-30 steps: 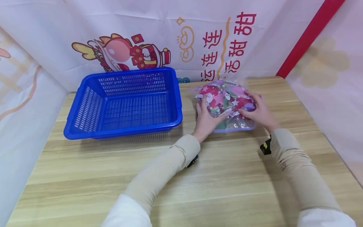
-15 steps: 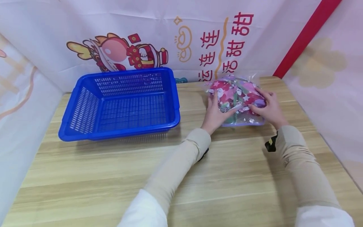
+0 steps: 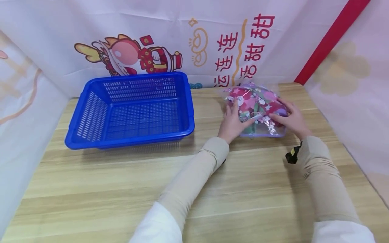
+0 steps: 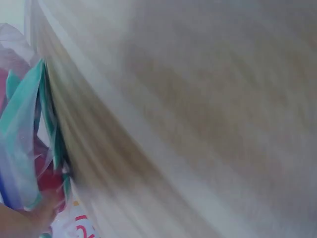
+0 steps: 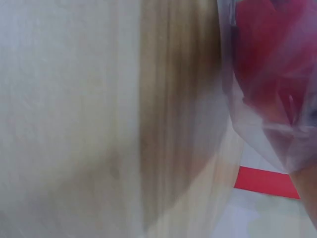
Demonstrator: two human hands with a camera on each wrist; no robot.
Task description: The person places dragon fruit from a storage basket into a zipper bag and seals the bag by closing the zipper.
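A clear plastic bag [image 3: 258, 99] with a white star and cartoon print and a purple edge lies at the back right of the table. It bulges with red, pink and green contents whose kind I cannot make out. My left hand [image 3: 232, 124] grips the bag's left side, thumb on the front. On the opposite side my right hand [image 3: 292, 118] holds it, thumb likewise on the front. Green and red contents show through the bag [image 4: 22, 119] at the left wrist view's edge. Red contents fill the bag [image 5: 277, 64] in the right wrist view.
A blue perforated plastic basket [image 3: 130, 139] stands to the left of the bag, with nothing inside. Both rest on a wood-grain table [image 3: 243, 189]. A white printed cloth [image 3: 206, 40] hangs directly behind the table's back edge.
Both hands have shifted the bag to the right, away from the basket, mostly in the first half second. The grip looks the same. The basket has stayed in place.
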